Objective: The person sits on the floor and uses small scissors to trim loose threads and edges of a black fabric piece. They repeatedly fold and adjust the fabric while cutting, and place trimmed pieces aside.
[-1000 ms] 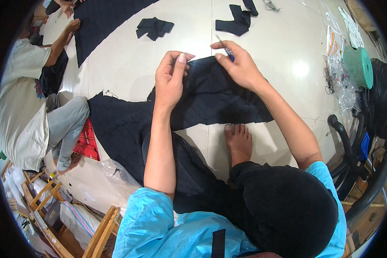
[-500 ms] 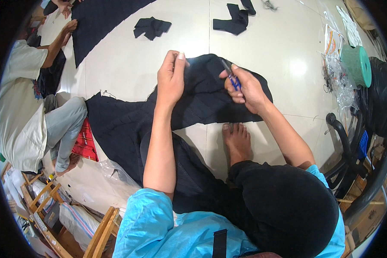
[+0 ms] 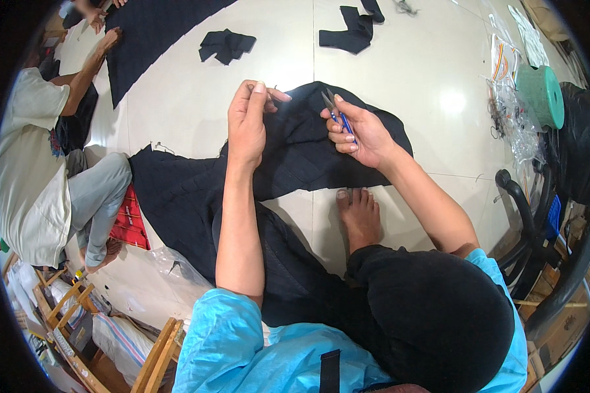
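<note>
My right hand (image 3: 367, 136) holds a small pair of thread snips (image 3: 345, 122) with blue handles, its metal blades pointing up and slightly apart. To the left, my left hand (image 3: 248, 121) is raised with thumb and index finger pinched together. What the pinch holds, if anything, is too small to make out; a tiny dark strand shows by the fingertips. Black fabric (image 3: 308, 157) lies spread below both hands, with a rough-cut edge on its left part, and runs back over my lap.
Black fabric scraps (image 3: 227, 46) and a bent black strip (image 3: 347, 33) lie on the tiled floor ahead. At left sits another person (image 3: 33, 157) with hands on a larger black cloth (image 3: 151, 33). A green spool (image 3: 541, 97) and black chair base (image 3: 528, 229) stand right; wooden frames (image 3: 154, 354) lower left.
The snips have turned in my right hand, which has shifted slightly left. My left hand has also moved a little left, its other fingers extending outward.
</note>
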